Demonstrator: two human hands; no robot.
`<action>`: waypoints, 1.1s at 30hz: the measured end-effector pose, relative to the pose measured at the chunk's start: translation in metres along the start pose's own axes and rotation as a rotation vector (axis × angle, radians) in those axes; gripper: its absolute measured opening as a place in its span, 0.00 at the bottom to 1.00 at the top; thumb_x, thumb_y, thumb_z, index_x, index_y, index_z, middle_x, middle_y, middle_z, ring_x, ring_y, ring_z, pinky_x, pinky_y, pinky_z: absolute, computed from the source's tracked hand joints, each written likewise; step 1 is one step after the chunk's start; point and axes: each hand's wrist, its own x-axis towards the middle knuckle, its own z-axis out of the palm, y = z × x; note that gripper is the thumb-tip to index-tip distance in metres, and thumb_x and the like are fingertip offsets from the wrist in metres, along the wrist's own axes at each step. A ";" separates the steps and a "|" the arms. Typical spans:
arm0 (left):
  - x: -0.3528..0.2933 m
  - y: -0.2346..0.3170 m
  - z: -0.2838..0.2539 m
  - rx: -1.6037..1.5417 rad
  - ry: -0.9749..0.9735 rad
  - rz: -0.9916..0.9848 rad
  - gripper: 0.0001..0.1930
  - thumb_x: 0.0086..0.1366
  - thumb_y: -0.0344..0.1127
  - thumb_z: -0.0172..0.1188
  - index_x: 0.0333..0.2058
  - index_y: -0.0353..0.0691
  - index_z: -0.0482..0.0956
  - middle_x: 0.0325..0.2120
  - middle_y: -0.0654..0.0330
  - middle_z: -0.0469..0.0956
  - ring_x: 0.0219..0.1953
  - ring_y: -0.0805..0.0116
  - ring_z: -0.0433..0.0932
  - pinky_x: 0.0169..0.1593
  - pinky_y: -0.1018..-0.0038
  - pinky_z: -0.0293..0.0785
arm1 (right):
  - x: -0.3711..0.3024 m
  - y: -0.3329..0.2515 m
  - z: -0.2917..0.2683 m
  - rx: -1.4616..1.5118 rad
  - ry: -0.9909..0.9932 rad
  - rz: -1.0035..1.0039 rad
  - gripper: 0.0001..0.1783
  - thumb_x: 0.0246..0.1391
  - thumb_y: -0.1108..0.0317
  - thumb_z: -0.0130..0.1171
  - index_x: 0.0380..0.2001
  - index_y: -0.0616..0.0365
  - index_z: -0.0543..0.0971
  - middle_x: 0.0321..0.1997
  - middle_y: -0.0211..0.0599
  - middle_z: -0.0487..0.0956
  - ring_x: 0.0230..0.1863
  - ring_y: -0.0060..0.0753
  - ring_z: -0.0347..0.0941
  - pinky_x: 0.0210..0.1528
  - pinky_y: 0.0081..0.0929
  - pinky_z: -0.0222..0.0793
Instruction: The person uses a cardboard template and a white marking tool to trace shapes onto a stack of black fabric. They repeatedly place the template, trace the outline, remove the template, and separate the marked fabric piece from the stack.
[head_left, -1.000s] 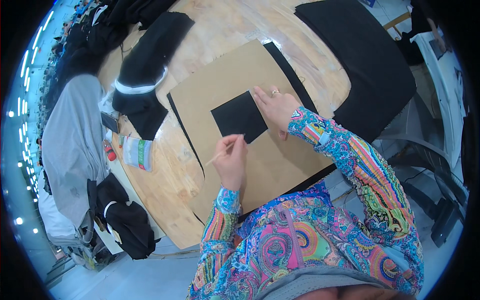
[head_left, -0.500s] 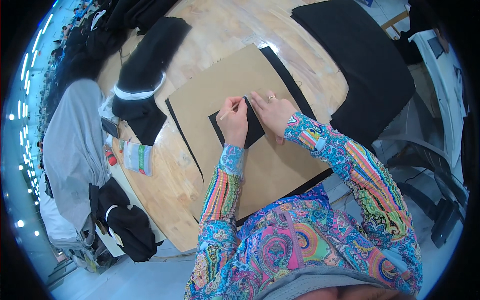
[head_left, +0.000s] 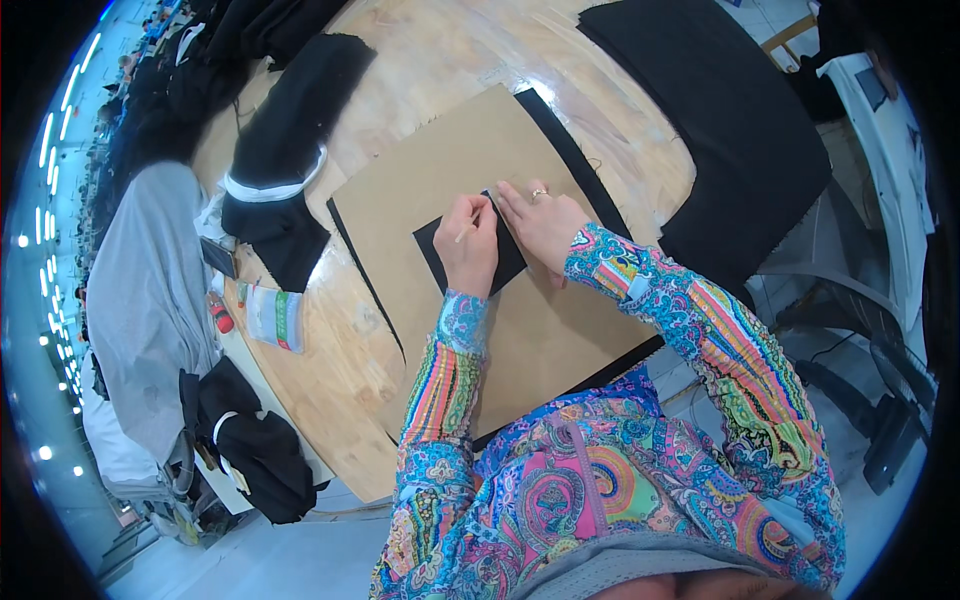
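A large tan sheet (head_left: pixel 420 175) lies on black cloth (head_left: pixel 563 130) that shows along its edges. In its middle is a black rectangle (head_left: pixel 511 263); I cannot tell whether it is a cut-out or a separate piece on top. My left hand (head_left: pixel 468 248) pinches a thin pale pencil-like stick (head_left: pixel 461 236), over the rectangle's far corner. My right hand (head_left: pixel 542 222), a ring on one finger, lies flat on the sheet beside the rectangle's right edge, fingers stretched out. Its fingertips are close to the left hand's.
A black fabric stack (head_left: pixel 690 110) lies at the right. At the left are a dark bundle with a white band (head_left: pixel 280 188), a clear plastic packet (head_left: pixel 273 318), a small red item (head_left: pixel 222 318) and grey cloth (head_left: pixel 150 270). A dark chair (head_left: pixel 880 400) stands at right.
My left hand has shifted very slightly, and the pale stick in it has tilted a little. My right hand stays nearly in place.
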 end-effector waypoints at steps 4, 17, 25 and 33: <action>-0.027 0.016 -0.013 0.136 -0.101 0.193 0.02 0.56 0.28 0.59 0.28 0.37 0.75 0.23 0.55 0.75 0.28 0.57 0.75 0.32 0.66 0.70 | 0.002 0.001 0.007 -0.029 0.028 0.011 0.71 0.09 0.61 0.80 0.64 0.65 0.54 0.71 0.44 0.50 0.62 0.54 0.60 0.44 0.29 0.78; -0.043 0.015 -0.028 -0.079 -0.142 0.025 0.03 0.57 0.27 0.59 0.29 0.34 0.76 0.25 0.55 0.78 0.28 0.64 0.78 0.33 0.70 0.73 | 0.002 0.003 0.011 -0.040 0.032 0.013 0.71 0.08 0.61 0.81 0.64 0.65 0.55 0.71 0.43 0.51 0.62 0.54 0.60 0.44 0.29 0.78; 0.012 -0.013 -0.007 -0.178 -0.031 -0.129 0.06 0.59 0.31 0.59 0.32 0.33 0.78 0.26 0.56 0.81 0.28 0.71 0.79 0.34 0.76 0.73 | 0.002 0.000 0.003 -0.014 -0.001 -0.001 0.72 0.07 0.63 0.81 0.64 0.65 0.55 0.70 0.44 0.51 0.61 0.55 0.61 0.43 0.30 0.78; 0.014 0.001 -0.009 -0.101 -0.075 -0.113 0.07 0.58 0.32 0.60 0.30 0.33 0.79 0.26 0.56 0.80 0.31 0.69 0.79 0.37 0.74 0.74 | 0.001 0.000 0.004 -0.017 0.021 -0.001 0.72 0.07 0.62 0.80 0.64 0.66 0.54 0.70 0.43 0.52 0.61 0.54 0.62 0.42 0.30 0.78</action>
